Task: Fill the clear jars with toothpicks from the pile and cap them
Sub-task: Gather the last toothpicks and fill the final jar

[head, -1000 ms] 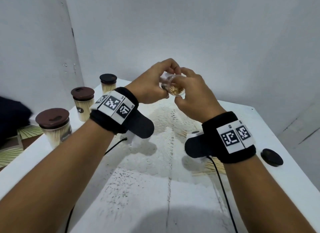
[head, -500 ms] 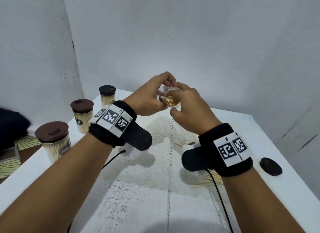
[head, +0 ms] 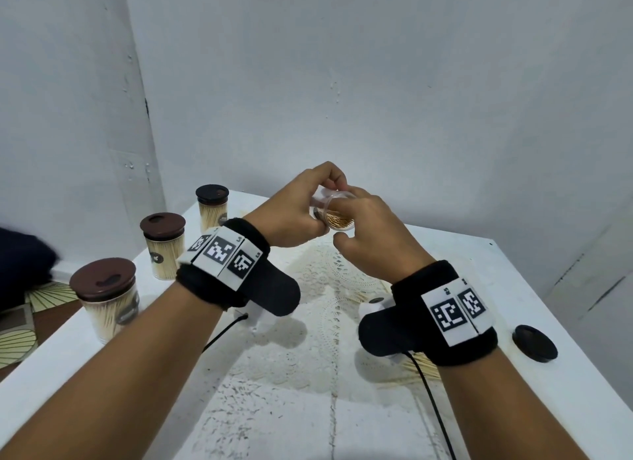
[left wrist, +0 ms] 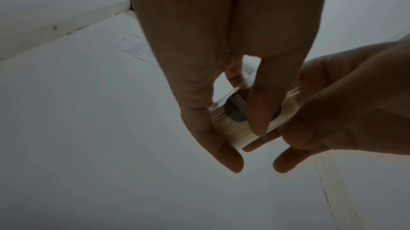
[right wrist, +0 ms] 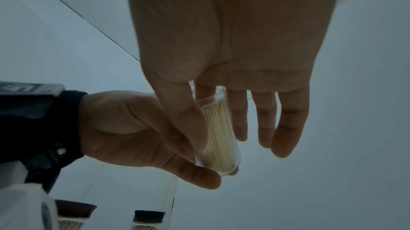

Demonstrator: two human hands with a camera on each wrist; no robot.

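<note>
My left grip (head: 291, 216) curls round the open jar (head: 337, 210), tilted toward me, toothpicks (head: 339, 219) inside. My right grip (head: 368, 233), thumb and forefinger pinching its rim, should level them; I think the lid (head: 534, 342) off right follows.

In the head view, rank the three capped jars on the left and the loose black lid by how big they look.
Largest to smallest as they appear:
1. Nearest capped jar
2. Middle capped jar
3. Far capped jar and loose black lid: too alike to rank.
The jars' order probably reflects nearness to the camera, not true size.
</note>
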